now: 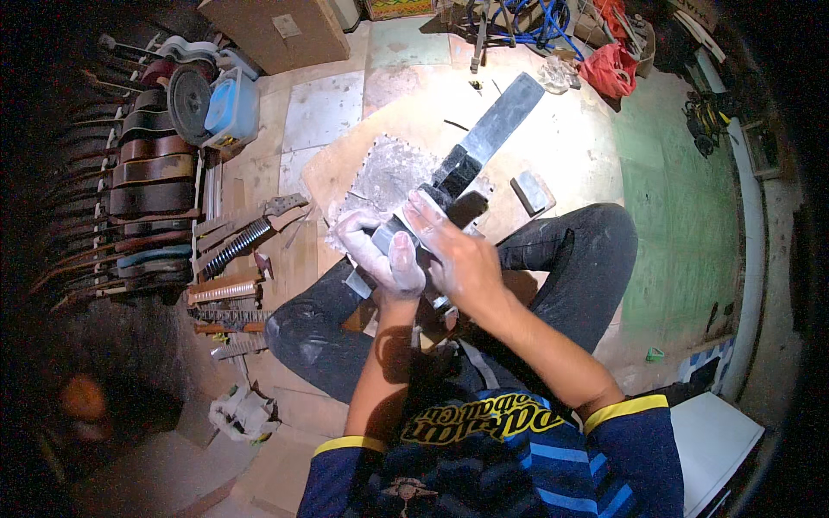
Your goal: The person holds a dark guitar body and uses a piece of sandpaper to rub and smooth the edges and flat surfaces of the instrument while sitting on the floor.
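My left hand [386, 259], dusted with pale powder, is closed around a small grey flat piece [391, 236]. On the other side, my right hand [456, 257] presses its fingers together against that same piece, partly hiding it. Just beyond the fingertips a long grey flat bar [505, 115] slants away to the upper right, with a black block [457, 170] at its near end. Whether the bar joins the piece in my hands is hidden. Under them lies a dust-covered grey sheet [393, 168]. A small grey block with a brown side [532, 193] rests right of it.
Several guitars [155, 168] stand in a row at the left. Guitar necks [237, 246] lie near my left knee. A clear tub with a blue lid [229, 112] is behind them. Blue cables [540, 30] and a red bag [609, 71] lie at the back right.
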`<action>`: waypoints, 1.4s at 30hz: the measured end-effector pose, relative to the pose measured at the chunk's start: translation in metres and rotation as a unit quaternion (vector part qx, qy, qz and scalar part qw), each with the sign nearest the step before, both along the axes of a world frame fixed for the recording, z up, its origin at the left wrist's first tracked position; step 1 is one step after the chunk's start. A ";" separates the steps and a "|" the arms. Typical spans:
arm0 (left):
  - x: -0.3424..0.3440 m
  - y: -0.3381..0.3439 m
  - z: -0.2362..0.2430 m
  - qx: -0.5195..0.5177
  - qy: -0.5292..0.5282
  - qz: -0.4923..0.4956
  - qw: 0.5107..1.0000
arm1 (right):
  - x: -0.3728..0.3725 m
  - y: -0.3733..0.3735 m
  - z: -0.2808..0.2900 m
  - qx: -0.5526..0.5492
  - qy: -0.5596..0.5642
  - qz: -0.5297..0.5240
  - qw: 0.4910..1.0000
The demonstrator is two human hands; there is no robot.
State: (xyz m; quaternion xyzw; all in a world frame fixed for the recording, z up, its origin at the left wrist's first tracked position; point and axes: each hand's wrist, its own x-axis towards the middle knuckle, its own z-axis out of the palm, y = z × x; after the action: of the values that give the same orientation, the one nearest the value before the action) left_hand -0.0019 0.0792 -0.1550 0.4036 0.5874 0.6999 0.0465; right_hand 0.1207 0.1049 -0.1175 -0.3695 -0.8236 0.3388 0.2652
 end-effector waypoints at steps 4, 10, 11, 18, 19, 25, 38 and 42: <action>0.008 -0.008 -0.002 0.014 -0.014 -0.018 1.000 | 0.013 0.000 0.013 -0.400 0.178 0.122 0.891; 0.007 -0.015 -0.004 0.015 -0.013 -0.010 1.000 | 0.007 0.004 0.017 -0.324 0.146 0.148 0.923; 0.005 -0.016 -0.003 0.018 -0.016 -0.003 1.000 | 0.008 0.007 0.020 -0.358 0.149 0.167 0.906; -0.022 0.000 0.012 -0.017 0.014 0.020 1.000 | 0.009 0.038 0.012 0.081 -0.075 -0.008 0.994; -0.028 0.002 0.010 0.011 -0.007 0.003 1.000 | 0.016 0.050 0.007 0.118 0.032 -0.096 0.988; -0.053 0.005 -0.013 0.097 -0.074 0.013 0.992 | 0.090 0.111 -0.030 0.067 0.080 -0.200 0.974; -0.032 -0.015 -0.017 -0.154 -0.027 0.071 0.985 | 0.105 0.112 -0.160 -0.144 -0.161 -0.192 0.957; -0.031 -0.015 -0.017 -0.159 -0.018 0.096 0.982 | 0.093 0.091 -0.152 0.031 -0.252 -0.229 0.940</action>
State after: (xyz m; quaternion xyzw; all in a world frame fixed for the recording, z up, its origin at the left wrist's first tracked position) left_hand -0.0325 0.0639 -0.1718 0.3204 0.7263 0.6058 0.0531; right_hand 0.2139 0.1960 -0.2695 -0.6131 -0.7666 0.1389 0.1305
